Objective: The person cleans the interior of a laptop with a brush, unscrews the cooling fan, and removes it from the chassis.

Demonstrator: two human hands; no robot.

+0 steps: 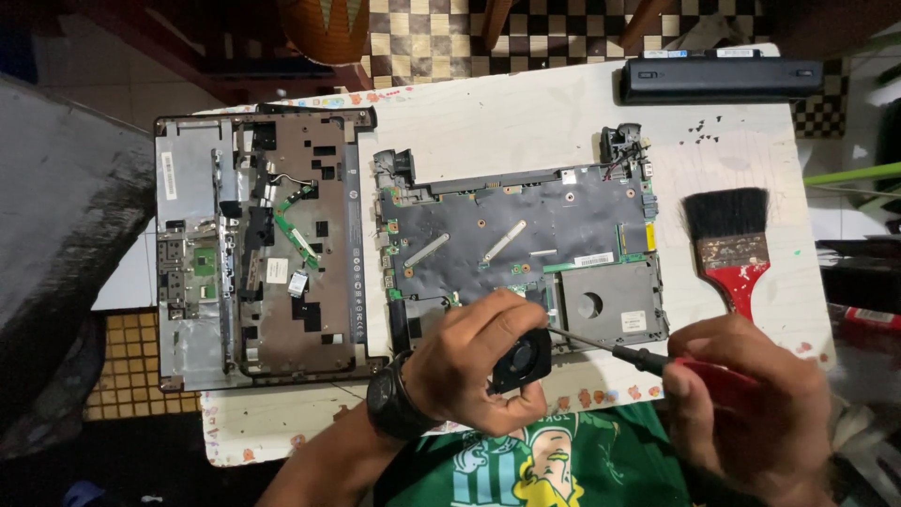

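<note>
Looking down through the head camera, we see our left hand (474, 361) clenched around a small black cooling fan (522, 359), pinning it against the near edge of the laptop motherboard (521, 235) so it stays put under the tool. Our right hand (751, 399) grips a red-handled screwdriver (648, 360), its thin shaft angled in toward the fan, the tip lying at or just beside the fan's housing; we cannot tell whether it sits in a screw. The board lies flat on the white desk (488, 122), near its middle, within easy reach of both hands. To its left rests the opened laptop base shell (258, 244), set apart so the board is free. A red-handled paintbrush (732, 244) with black bristles lies to the right of the board, and a long black battery (718, 80) sits at the far edge, well apart. Tiny dark screws (699, 131) are scattered near the battery, away from the working area.
</note>
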